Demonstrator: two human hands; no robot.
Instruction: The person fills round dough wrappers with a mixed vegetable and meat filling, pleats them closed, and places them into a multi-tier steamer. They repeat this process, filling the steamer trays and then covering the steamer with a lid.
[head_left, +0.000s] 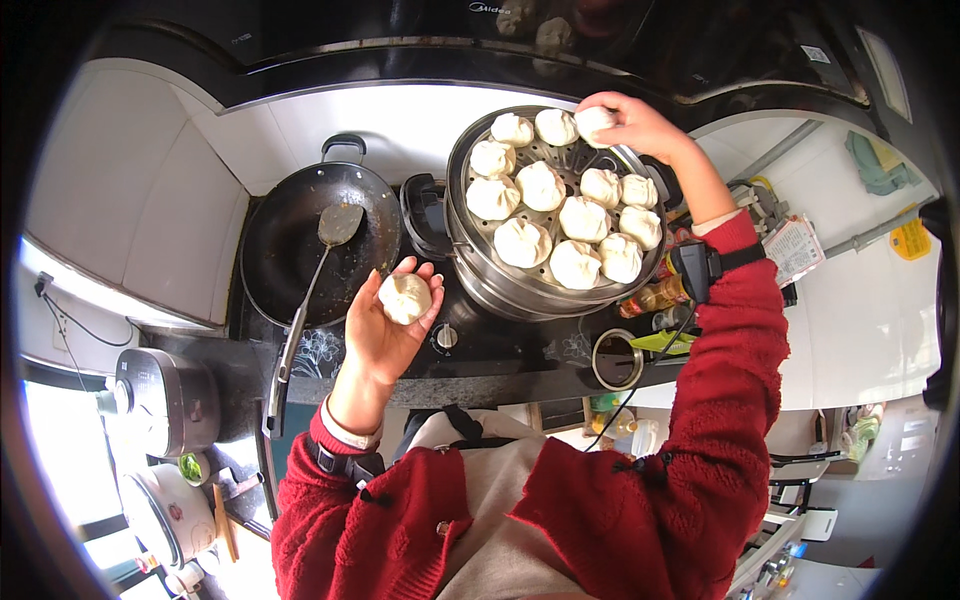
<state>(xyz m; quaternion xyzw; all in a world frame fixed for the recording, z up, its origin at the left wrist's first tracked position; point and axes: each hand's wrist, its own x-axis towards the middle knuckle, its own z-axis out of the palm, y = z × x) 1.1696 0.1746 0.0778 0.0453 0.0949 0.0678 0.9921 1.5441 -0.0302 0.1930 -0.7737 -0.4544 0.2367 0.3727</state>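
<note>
On the open palm of my left hand (391, 322) rests a pleated white bun (406, 298), with my fingers curled loosely around it. My right hand (637, 126) grips another white bun (595, 124) at the back right rim of a round metal steamer (480, 264). Several pleated buns, such as one near the middle (540, 186), sit spaced over the perforated steamer tray (534, 279). Whether the bun in my right hand touches the tray is hidden by my fingers.
Left of the steamer stands a black wok (277, 247) with a metal spatula (300, 315) in it, its handle reaching over the counter edge. Seasoning bottles (654, 296) and a cup of dark liquid (617, 358) are at the right. A range hood (420, 64) hangs behind; a rice cooker (184, 405) stands left.
</note>
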